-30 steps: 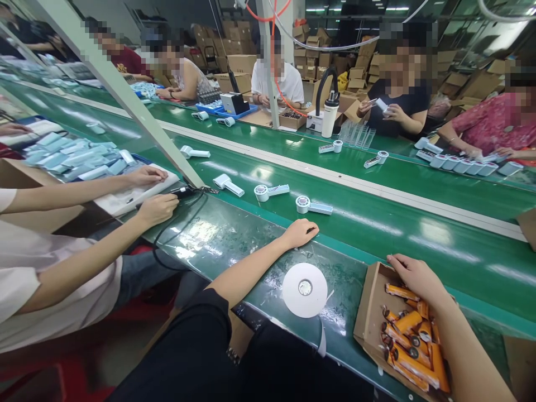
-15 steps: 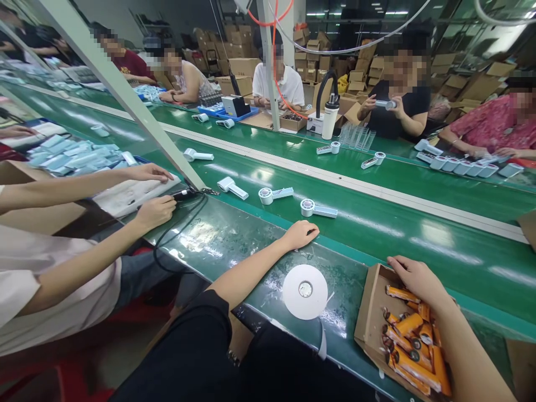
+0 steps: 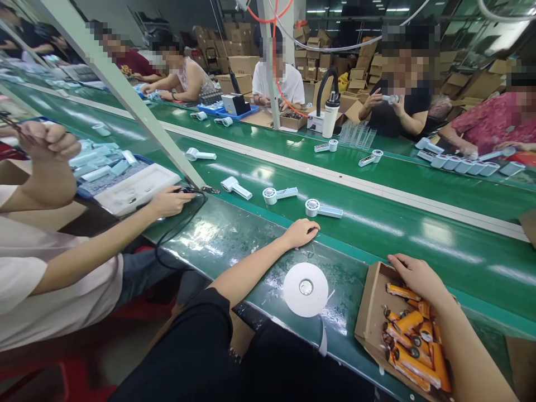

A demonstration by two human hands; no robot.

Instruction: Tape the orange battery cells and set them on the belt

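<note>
My left hand point(image 3: 302, 232) rests on the worktop beside the belt edge, its fingers loosely curled, a small gap showing at the thumb and nothing in it. A roll of white tape point(image 3: 292, 290) lies flat just below that wrist. My right hand point(image 3: 419, 276) lies over the far rim of a cardboard box point(image 3: 365, 312), one digit stretched along the edge and the others partly hidden. Inside the box are several orange-wrapped batteries point(image 3: 414, 363) with wires. Nearest to my left hand on the belt is a light-blue handheld fan point(image 3: 313, 207).
More fans point(image 3: 237, 187) lie on the green belt point(image 3: 377, 223). At left, a co-worker's hand point(image 3: 170, 202) holds a dark corded tool beside a white tray point(image 3: 138, 190). A slanted metal post point(image 3: 125, 95) rises at the table edge. Several people sit across the belt.
The fans on the near lane have shifted slightly right; those on the far lane have shifted slightly left. The left co-worker's other hand has lifted off the white tray. My hands have stayed put.
</note>
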